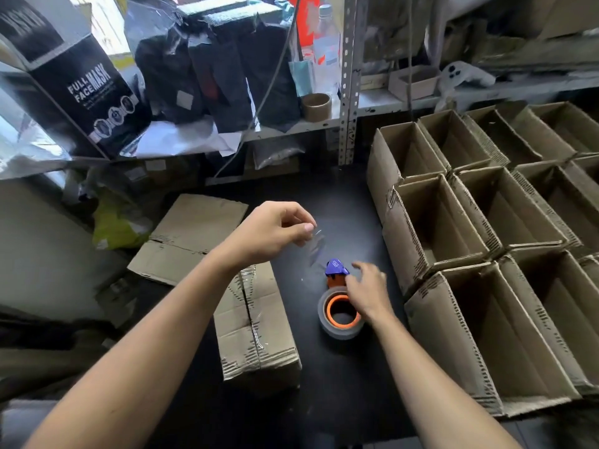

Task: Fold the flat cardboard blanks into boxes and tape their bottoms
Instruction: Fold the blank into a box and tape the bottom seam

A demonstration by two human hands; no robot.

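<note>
Head view: my left hand [275, 230] hovers above the dark table [340, 384], its grip pinching the free end of a clear tape strip [316, 246] that runs down to the dispenser [337, 270], while my right hand [368, 291] rests on the tape roll [338, 314] with curled fingers holding the dispenser. Just left of the roll, the folded box [257, 322] lies bottom-up with tape along its seam; flat blanks [191, 234] lie behind it, and open finished boxes [486, 254] crowd the right side.
</note>
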